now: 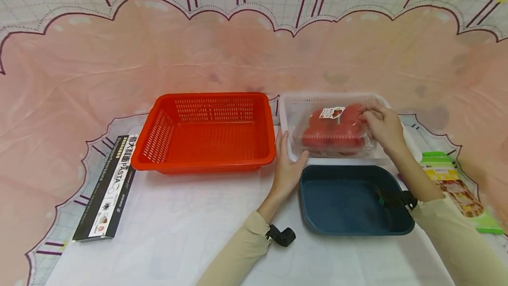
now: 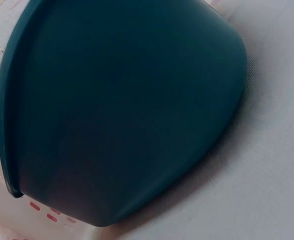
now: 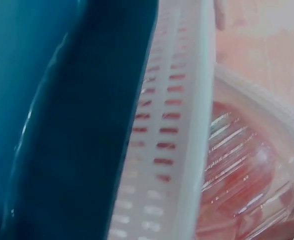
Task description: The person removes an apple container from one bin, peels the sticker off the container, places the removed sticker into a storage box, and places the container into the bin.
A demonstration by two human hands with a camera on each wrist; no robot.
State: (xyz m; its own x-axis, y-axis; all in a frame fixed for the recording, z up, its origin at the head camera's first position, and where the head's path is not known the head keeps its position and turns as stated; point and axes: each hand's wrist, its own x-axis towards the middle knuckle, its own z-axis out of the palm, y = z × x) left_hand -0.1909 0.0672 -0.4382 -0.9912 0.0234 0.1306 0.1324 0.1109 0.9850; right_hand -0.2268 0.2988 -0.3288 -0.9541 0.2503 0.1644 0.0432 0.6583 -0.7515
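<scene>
A clear plastic box (image 1: 337, 133) of red tomatoes, with a small label on its lid, sits tilted inside the white basket (image 1: 285, 120). My right hand (image 1: 382, 129) pinches the box's right edge with bent fingers. The left hand (image 1: 287, 167) rests against the white basket's near left corner, its fairly straight fingers along the left side and the thumb at the front. In the right wrist view, the clear box (image 3: 246, 170) shows beyond the slotted wall of the white basket (image 3: 186, 125).
A red basket (image 1: 214, 167) stands to the left. The dark blue tray (image 1: 353, 202) lies in front of the white basket, under the right forearm. A black pasta box (image 1: 107, 189) is at far left; a green-and-yellow packet (image 1: 456, 184) lies at right.
</scene>
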